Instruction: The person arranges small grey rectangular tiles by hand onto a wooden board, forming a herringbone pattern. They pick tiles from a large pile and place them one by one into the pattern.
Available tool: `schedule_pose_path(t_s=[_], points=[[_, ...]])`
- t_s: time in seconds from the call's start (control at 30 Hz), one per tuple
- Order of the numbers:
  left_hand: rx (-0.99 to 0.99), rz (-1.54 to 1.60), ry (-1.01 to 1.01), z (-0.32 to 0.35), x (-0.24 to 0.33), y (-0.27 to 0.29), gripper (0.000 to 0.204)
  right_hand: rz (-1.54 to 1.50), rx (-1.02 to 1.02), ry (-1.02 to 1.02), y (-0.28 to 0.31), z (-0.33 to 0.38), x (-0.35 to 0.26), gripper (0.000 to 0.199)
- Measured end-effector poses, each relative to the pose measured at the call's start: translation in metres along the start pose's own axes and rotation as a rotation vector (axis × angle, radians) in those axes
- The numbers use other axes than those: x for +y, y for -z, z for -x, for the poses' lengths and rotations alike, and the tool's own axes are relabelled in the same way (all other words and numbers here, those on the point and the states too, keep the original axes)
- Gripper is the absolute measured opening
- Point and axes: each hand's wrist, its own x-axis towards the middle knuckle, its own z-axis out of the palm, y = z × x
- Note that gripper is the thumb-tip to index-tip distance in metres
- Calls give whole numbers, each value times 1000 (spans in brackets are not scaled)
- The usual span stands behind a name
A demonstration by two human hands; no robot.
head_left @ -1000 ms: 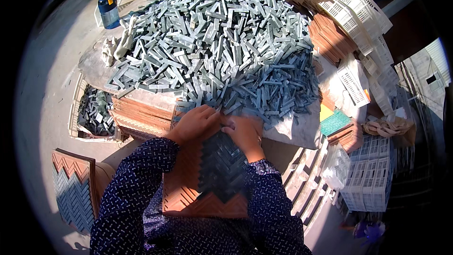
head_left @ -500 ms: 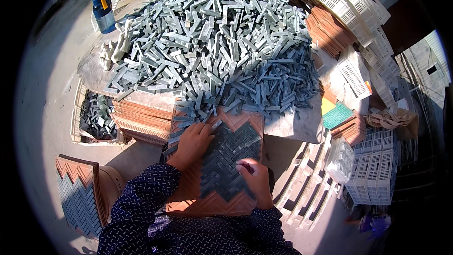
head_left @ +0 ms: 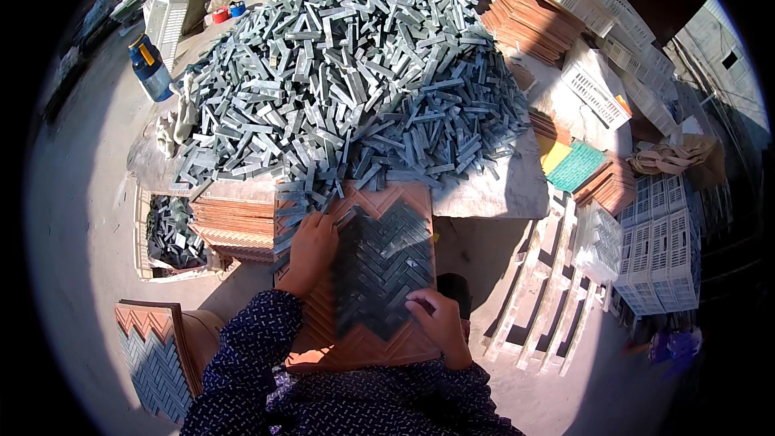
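An orange-brown grooved board (head_left: 319, 319) lies in front of me, partly filled with dark grey stone strips (head_left: 383, 266) in a herringbone pattern. My left hand (head_left: 312, 249) rests over its upper left part, fingers curled down among loose strips. One grey stone strip (head_left: 345, 217) pokes out by its fingertips and appears gripped. At the right edge of the pattern, my right hand (head_left: 441, 316) has thumb and fingers pinched together; whatever is between them, if anything, is hidden. Beyond the board rises a large heap of loose stone strips (head_left: 339, 73).
A white crate of dark pieces (head_left: 144, 230) and stacked orange boards (head_left: 234, 222) stand left. Filled boards (head_left: 153, 355) lean at lower left. A blue bottle (head_left: 151, 69) stands at far left. On the right are a wooden pallet (head_left: 537, 291) and stacked white crates (head_left: 658, 250).
The whole view has shifted and turned slightly. My left hand has drawn back a little toward the board's left edge. My right hand stays pinched by the pattern's right edge.
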Motion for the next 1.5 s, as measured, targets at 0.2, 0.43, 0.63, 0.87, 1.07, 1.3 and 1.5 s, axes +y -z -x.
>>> schedule_pose_path(t_s=[0.2, 0.43, 0.63, 0.87, 1.07, 1.3, 1.5], points=[[-53, 158, 12, 5, -1, 0, 18, -1, 25, 44, 0, 1, 8, 17], [2, -5, 30, 2, 5, 11, 17, -41, 41, -1, 6, 1, 12, 16], [20, 104, 75, 9, 5, 9, 18, -54, 49, 10, 8, 1, 17, 16], [25, 132, 157, 4, 10, -4, 18, -35, 44, 20, 10, 1, 9, 17], [87, 240, 200, 5, 7, 21, 14, 6, 54, 16, 14, 6, -5, 15], [131, -37, 293, 38, -11, 62, 19, 68, -19, -45, 15, 10, -3, 17], [90, -38, 312, 71, -28, 74, 24, 125, -52, -39, 3, 8, -14, 15]])
